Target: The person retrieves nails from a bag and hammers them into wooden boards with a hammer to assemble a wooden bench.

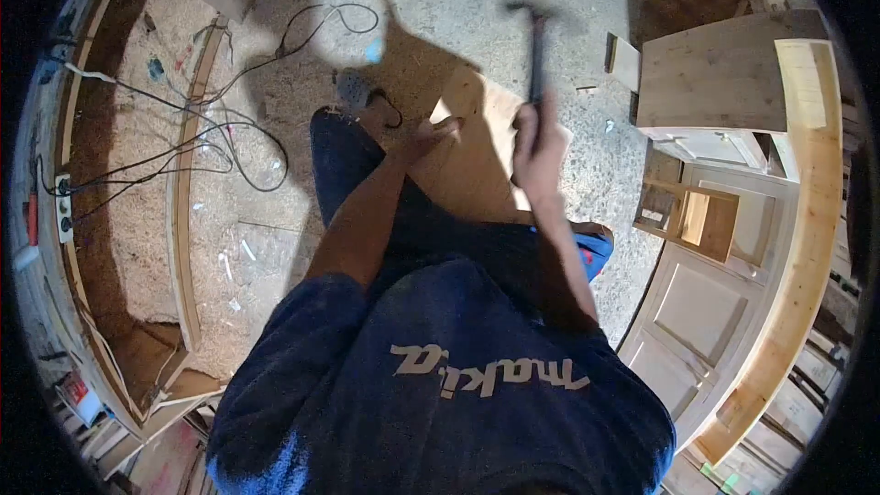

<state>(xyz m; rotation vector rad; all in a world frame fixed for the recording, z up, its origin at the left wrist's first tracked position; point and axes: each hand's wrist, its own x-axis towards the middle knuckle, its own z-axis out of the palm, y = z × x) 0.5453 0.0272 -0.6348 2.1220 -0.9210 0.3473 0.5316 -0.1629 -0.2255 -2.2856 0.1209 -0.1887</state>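
My right hand (pixel 539 154) is wrapped round the handle of a hammer (pixel 537 55), raised over a wooden board (pixel 467 179). The hammer's head is blurred by motion. On the board's left part rests my left hand (pixel 433 139), its fingers drawn together at the surface; whatever may be between them is too small to make out. The board lies low in front of my body, by my bent legs, partly in shadow and partly brightly lit.
Black cables (pixel 240 128) loop across the floor on the left, near a power strip (pixel 63 209) and a wooden frame (pixel 186 192). To the right stand a wooden cabinet (pixel 715 73), pale panel doors (pixel 701 312) and a long plank (pixel 807 220). Scraps lie on the concrete floor (pixel 587 0).
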